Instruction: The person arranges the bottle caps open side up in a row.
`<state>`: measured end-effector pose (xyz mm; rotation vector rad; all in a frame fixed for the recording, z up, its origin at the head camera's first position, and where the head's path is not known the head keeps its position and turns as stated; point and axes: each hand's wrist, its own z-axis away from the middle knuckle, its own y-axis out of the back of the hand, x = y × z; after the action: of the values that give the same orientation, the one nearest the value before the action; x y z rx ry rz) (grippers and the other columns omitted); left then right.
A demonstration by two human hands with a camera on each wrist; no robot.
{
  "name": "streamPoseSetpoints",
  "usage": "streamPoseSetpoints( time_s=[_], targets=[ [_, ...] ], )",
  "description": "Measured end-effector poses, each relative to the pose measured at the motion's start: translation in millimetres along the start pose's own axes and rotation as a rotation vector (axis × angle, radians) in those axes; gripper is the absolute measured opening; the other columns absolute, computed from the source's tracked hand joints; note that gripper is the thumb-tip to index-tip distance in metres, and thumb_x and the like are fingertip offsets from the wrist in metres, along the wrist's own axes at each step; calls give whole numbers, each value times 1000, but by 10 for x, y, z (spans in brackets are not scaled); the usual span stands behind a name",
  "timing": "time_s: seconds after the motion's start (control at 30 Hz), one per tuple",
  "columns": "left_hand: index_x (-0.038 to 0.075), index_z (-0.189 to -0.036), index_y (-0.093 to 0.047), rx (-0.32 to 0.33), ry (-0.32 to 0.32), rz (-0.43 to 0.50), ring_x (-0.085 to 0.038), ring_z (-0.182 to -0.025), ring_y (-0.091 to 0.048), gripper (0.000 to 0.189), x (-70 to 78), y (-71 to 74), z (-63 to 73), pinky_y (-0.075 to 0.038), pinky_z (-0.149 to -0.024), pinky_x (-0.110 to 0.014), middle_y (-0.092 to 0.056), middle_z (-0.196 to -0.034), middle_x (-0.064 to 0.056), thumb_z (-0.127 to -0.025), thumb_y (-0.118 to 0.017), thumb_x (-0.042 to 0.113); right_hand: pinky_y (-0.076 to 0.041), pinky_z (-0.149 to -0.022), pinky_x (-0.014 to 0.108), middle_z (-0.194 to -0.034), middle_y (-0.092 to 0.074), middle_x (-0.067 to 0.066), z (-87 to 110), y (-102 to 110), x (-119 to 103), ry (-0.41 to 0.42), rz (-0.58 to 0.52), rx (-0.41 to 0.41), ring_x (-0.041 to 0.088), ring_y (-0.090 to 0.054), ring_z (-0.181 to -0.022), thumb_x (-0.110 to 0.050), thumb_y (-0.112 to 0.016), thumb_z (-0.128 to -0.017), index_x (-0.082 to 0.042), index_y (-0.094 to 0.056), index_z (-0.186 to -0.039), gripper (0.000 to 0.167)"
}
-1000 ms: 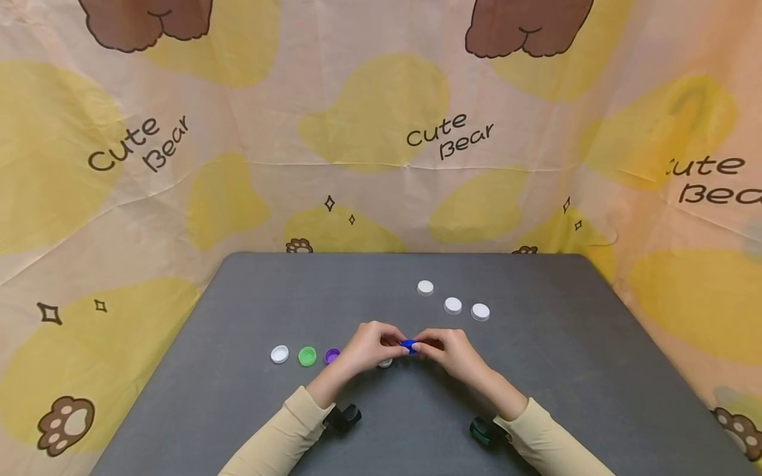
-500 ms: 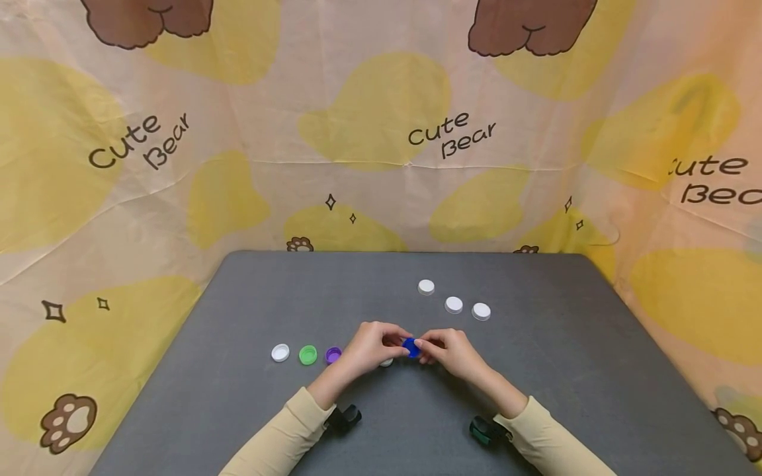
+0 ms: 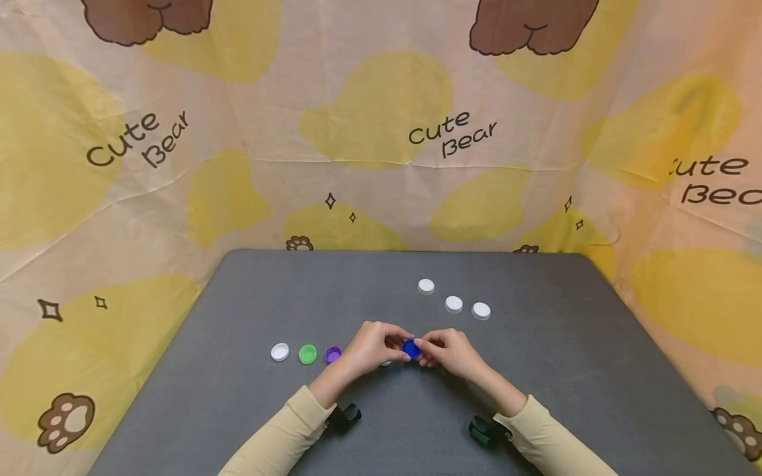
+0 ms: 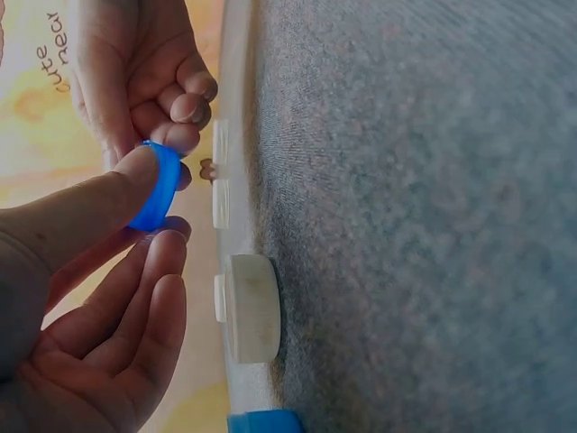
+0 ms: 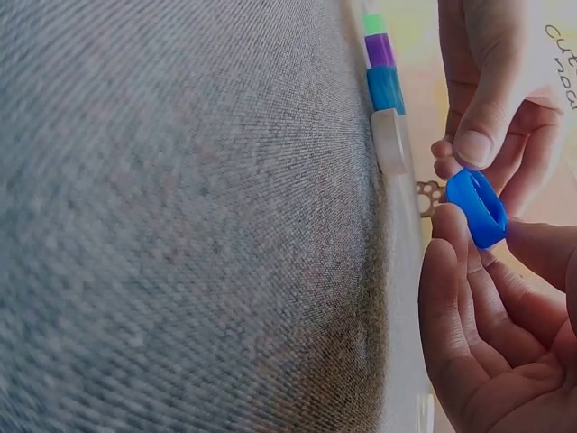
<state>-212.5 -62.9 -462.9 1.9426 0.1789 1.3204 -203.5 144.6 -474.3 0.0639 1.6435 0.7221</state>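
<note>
A blue bottle cap [image 3: 411, 348] is held above the table between both hands, its hollow side facing the person. My left hand [image 3: 374, 347] pinches its left edge, the thumb [image 4: 135, 176] lying against it in the left wrist view. From the other side, my right hand [image 3: 454, 352] pinches the cap's right edge with thumb and fingers. The right wrist view shows the hollow blue cap [image 5: 478, 209] tilted between the two hands. Under the left hand a white cap [image 3: 385, 363] peeks out, mostly covered in the head view.
Left of the hands, a white cap [image 3: 280, 352], a green cap [image 3: 307, 354] and a purple cap [image 3: 333, 355] lie in a row on the grey table [image 3: 196, 410]. A lighter blue cap [image 5: 386, 88] continues it. Farther back lie three white caps [image 3: 454, 304].
The blue cap has turned from nearly edge-on to showing its hollow side. The right fingers have shifted round its edge, while both arms stay in about the same place.
</note>
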Motion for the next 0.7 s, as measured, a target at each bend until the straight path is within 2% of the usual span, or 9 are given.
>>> streamPoseSetpoints(
  time_s=[0.17, 0.33, 0.53, 0.7],
  targets=[
    [12, -102, -74, -34, 7, -40, 0, -65, -57, 28, 19, -10, -24, -48, -57, -17, -69, -79, 3, -76, -80, 21, -56, -59, 28, -72, -70, 10, 11, 8, 15, -19, -43, -17, 19, -68, -65, -24, -59, -94, 1, -71, -90, 28],
    [11, -101, -74, -48, -20, -72, 2, -67, -58, 30, 22, -25, -49, -48, -61, -15, -70, -81, 2, -74, -81, 20, -56, -59, 29, -73, -71, 12, 2, 11, 46, -39, -84, -29, 19, -69, -65, -23, -59, -95, 3, -70, -91, 29],
    [11, -101, -74, -52, -51, -110, 1, -68, -57, 29, 12, -39, -75, -48, -62, -15, -69, -82, 2, -75, -81, 22, -57, -60, 33, -77, -70, 20, 20, 37, 15, -37, -121, -29, 26, -70, -68, -20, -58, -95, 7, -68, -96, 29],
    [11, -100, -74, -61, -46, -98, 0, -68, -58, 27, 9, -37, -88, -48, -61, -15, -69, -83, 2, -77, -80, 22, -57, -61, 32, -78, -71, 18, 36, 46, 15, -39, -123, -20, 24, -70, -69, -17, -62, -92, 7, -67, -101, 25]
  ],
)
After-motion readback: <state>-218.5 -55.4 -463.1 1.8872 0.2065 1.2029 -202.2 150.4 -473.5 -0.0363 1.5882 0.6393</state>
